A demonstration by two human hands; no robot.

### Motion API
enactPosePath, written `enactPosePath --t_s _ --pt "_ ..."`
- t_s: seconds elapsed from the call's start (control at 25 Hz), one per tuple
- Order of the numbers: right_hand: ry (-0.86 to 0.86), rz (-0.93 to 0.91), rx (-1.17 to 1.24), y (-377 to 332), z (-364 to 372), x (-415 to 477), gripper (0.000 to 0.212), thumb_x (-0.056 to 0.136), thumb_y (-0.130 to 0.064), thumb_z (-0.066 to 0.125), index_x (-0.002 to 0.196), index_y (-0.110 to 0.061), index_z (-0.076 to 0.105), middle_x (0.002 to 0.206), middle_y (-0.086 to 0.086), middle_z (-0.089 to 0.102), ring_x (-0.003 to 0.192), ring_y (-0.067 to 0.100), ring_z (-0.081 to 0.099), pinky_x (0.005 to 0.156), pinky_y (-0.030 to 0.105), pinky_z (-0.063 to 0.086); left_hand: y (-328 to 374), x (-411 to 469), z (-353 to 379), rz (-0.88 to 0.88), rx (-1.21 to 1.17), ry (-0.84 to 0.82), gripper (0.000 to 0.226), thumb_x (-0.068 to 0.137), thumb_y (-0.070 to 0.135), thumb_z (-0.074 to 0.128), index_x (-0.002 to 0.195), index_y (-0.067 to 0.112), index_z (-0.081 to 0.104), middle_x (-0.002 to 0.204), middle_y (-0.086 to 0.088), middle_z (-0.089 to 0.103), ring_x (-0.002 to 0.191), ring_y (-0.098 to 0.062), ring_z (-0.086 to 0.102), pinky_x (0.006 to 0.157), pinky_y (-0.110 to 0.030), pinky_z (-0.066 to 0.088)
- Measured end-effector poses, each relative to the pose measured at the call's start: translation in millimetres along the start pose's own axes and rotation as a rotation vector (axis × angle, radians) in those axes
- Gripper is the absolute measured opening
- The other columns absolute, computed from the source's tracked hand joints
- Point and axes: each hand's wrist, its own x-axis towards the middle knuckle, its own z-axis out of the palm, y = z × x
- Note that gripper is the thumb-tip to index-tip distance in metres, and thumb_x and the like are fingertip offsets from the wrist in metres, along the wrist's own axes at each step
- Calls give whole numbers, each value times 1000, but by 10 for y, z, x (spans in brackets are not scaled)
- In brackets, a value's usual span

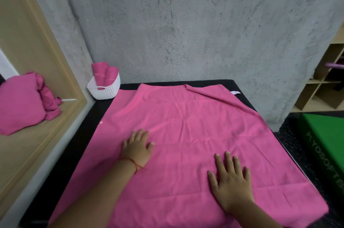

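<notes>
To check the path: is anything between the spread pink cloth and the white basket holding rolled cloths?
Nothing visible. The left hand and right hand lie flat on the pink cloth; only a bare strip of black table separates it from the white basket at the far left corner.

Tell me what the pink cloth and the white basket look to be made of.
Pink cloth: soft woven or microfibre fabric, matte; it creases and one far corner folds over. White basket: probably moulded plastic, matte white; regular perforated walls and a cut-out handle.
</notes>
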Motion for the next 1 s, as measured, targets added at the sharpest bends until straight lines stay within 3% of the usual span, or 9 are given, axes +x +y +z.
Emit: enactPosePath --t_s 0.08,0.16,0.28,0.44,0.56,0.68,0.88,1.0 --pt "84 -48 -26 43 -64 135 66 95 -71 36 144 -33 60 147 6 58 130 35 55 99 56 45 309 290 14 76 -3 -62 63 104 57 34 162 36 24 173 7 16 159 -23 13 124 -55 18" --pt "154 -53 -39 139 -164 436 55 96 -69 32 128 -37 63 132 -2 61 115 29 58 91 48 48 562 612 21 78 -11 -105 65 102 61 30 162 40 20 173 8 13 159 -27 11 123 -60 16" --pt "148 -70 -36 211 -319 905 60 98 -67 21 139 -41 55 147 -11 51 129 23 51 100 45 46 815 1025 -5 73 -4 -154 68 100 66 24 163 44 11 174 8 5 160 -31 4 123 -65 10" --pt "47 -88 -42 245 -449 1514 55 105 -65 28 155 -45 39 163 -14 36 146 22 38 114 48 38 893 1194 96 72 21 -95 77 94 78 15 163 46 3 174 10 0 160 -29 -1 122 -67 4" --pt "137 -11 151 435 -604 2297 49 104 -60 37 141 -38 58 151 -4 53 134 30 51 108 49 45 888 1255 196 84 39 -6 82 90 83 12 163 46 2 174 10 5 160 -28 2 122 -67 6" --pt "361 131 443 618 -897 3131 46 97 -50 47 128 -25 71 134 13 65 122 41 60 102 52 52 896 1287 223 96 52 49 83 87 84 11 162 47 6 173 11 9 160 -26 4 121 -66 10" --pt "83 401 447 818 -948 4060 50 76 -45 55 117 -24 73 124 12 70 116 39 64 102 49 54 878 1309 322 97 74 92 83 87 84 12 162 48 10 173 13 10 160 -24 7 122 -64 12" --pt "76 458 448 962 -814 4352 44 73 -42 64 105 -13 73 107 14 74 101 37 70 96 48 58 875 1304 339 100 71 118 81 88 83 14 162 48 10 173 15 9 160 -22 7 122 -63 12"
